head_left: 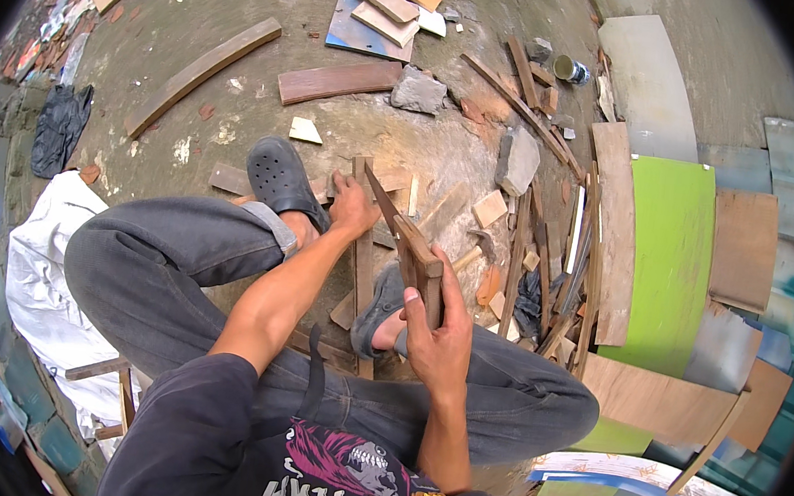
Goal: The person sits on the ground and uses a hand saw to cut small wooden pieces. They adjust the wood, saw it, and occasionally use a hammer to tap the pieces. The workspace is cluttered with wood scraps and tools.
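My right hand (438, 337) is wrapped around the wooden handle (425, 268) of a handsaw. Its narrow dark blade (382, 198) slants up and left, the tip close to my left hand (353, 208). That left hand presses on a long wooden strip (363, 269), fingers closed over its upper part. The strip runs down toward my lap, between my feet in dark clogs (279, 173). Whether the saw teeth touch the wood I cannot tell. Further wood pieces lie under and beside the strip, partly hidden by my legs.
Right of my foot lies what looks like a hammer (468, 256), near wood offcuts (489, 209) and a stone block (518, 161). A green board (668, 262) stands among panels at right. Ahead are a reddish plank (338, 82) and a rock (418, 91). White cloth (49, 284) lies left.
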`<state>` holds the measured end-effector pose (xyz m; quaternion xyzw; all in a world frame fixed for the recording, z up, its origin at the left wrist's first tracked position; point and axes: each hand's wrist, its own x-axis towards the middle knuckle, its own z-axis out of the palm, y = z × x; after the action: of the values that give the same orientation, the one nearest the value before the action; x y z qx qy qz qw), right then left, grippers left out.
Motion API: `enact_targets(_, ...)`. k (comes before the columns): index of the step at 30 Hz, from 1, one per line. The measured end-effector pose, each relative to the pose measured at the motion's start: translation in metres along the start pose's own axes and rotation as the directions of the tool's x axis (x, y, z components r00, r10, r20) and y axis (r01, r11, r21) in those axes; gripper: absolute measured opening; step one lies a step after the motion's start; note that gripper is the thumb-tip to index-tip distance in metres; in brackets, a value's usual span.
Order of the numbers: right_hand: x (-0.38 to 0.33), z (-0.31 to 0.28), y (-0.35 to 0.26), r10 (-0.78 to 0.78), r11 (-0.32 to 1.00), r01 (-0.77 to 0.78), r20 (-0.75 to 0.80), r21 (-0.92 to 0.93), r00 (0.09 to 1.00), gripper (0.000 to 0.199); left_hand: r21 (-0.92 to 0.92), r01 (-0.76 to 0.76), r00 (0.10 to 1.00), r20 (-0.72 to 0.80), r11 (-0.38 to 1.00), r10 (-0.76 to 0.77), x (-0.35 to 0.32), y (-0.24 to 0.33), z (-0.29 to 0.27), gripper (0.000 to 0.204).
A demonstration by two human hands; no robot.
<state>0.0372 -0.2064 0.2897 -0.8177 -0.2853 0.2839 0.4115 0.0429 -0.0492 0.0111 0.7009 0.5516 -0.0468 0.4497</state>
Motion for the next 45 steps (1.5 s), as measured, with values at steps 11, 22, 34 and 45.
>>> enact_targets(11,0.068,-0.042,-0.046,0.111,0.993,-0.115,0.207,0.01,0.972,0.067,-0.018,-0.293,0.941,-0.181,0.956,0.285,0.022,-0.019,-0.028,0.062)
enact_targets(22,0.099,-0.056,-0.043,0.21,0.875,-0.29,0.237,0.386,0.949,0.049,-0.613,-0.76,0.531,-0.393,0.216,0.751,-0.043,0.123,-0.091,0.051)
enact_targets(34,0.098,-0.026,-0.035,0.132,0.865,-0.234,0.247,0.444,0.96,0.032,-0.576,-0.764,0.548,-0.342,0.291,0.763,-0.061,0.114,-0.109,0.042)
enact_targets(45,0.104,-0.025,-0.039,0.192,0.864,-0.298,0.281,0.406,0.94,0.03,-0.711,-0.613,0.711,-0.308,0.343,0.632,-0.074,0.124,-0.11,0.051)
